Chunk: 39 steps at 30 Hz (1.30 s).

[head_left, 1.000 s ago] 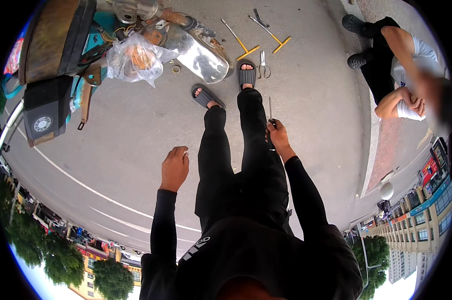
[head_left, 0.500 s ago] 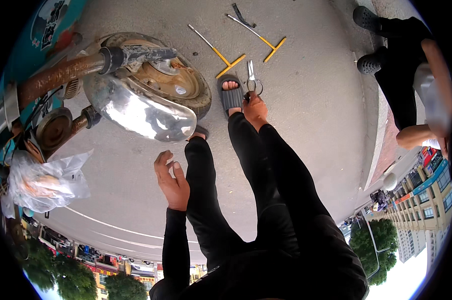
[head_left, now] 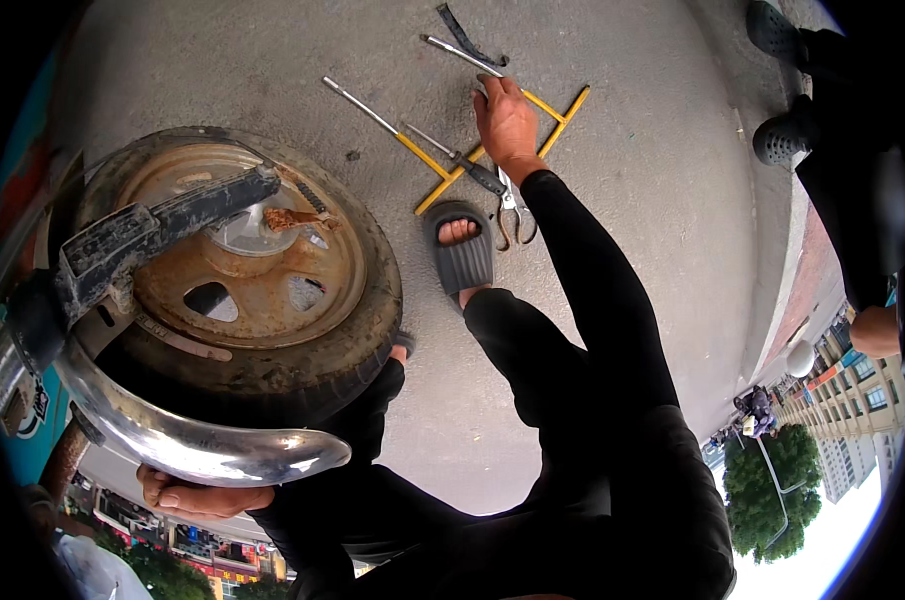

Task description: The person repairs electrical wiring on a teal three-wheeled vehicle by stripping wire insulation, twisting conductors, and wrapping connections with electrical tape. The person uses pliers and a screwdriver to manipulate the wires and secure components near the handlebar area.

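My left hand (head_left: 205,498) is closed on the lower edge of a shiny chrome fender (head_left: 213,445), its fingers partly hidden beneath it. The fender curves around a muddy tyre (head_left: 383,270) with a rusty wheel rim (head_left: 263,325). At the far side my right hand (head_left: 511,125) reaches down, fingers closed at the shaft of a yellow-handled T-handle wrench (head_left: 571,105) on the ground. A second T-handle wrench (head_left: 418,150) lies to its left. Across that one's handle rests a black-handled screwdriver (head_left: 485,176), beside silver scissors (head_left: 510,195).
A black strap (head_left: 465,38) lies beyond the wrenches. My sandalled foot (head_left: 463,250) is near the scissors. Another person's dark clogs (head_left: 781,135) stand at the right by the curb. A dirty fork leg (head_left: 163,225) crosses the wheel. A plastic bag (head_left: 98,570) shows at lower left.
My left hand has moved down-left onto the fender, and the wheel has turned to show its side. My right hand has moved away from the scissors to the wrench. The screwdriver now shows on the ground.
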Each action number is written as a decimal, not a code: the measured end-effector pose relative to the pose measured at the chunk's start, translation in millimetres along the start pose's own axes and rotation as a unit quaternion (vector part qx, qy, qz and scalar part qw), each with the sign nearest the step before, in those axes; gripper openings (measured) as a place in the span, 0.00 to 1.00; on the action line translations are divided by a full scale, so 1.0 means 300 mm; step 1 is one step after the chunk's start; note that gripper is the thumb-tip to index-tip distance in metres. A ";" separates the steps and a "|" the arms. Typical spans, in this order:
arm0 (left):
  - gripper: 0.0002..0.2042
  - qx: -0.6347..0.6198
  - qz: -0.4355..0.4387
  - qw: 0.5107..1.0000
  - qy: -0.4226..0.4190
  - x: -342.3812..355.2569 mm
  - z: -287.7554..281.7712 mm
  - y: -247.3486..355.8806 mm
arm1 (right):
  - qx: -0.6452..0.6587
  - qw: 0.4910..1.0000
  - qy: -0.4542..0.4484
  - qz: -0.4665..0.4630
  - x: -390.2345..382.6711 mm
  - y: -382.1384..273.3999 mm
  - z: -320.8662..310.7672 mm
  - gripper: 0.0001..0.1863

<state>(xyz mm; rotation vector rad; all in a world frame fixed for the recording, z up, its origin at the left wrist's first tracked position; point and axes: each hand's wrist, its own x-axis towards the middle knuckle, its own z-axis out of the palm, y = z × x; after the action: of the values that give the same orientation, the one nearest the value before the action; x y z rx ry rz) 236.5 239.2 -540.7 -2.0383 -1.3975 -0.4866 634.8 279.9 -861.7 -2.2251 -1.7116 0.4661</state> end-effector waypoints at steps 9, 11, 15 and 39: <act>0.19 0.017 0.095 0.995 0.036 -0.087 0.097 -0.014 | -0.056 0.977 0.019 -0.205 0.268 0.274 0.250 0.11; 0.18 -0.003 0.066 0.997 0.034 -0.103 0.037 -0.022 | -0.047 0.969 0.032 -0.239 0.222 0.287 0.221 0.11; 0.15 -0.091 -0.048 0.994 0.027 -0.140 -0.099 -0.040 | -0.056 0.971 -0.011 -0.231 0.120 0.263 0.115 0.10; 0.04 -0.358 -0.318 0.878 -0.024 0.033 -0.868 -0.461 | -0.095 0.959 0.002 -0.267 -0.181 -0.519 -0.334 0.07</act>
<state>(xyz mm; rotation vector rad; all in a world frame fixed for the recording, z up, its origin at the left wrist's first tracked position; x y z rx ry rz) 122.7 107.8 -302.4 -2.0595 -2.1487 -1.4212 528.6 262.6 -701.5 -1.7537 -2.3253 0.1702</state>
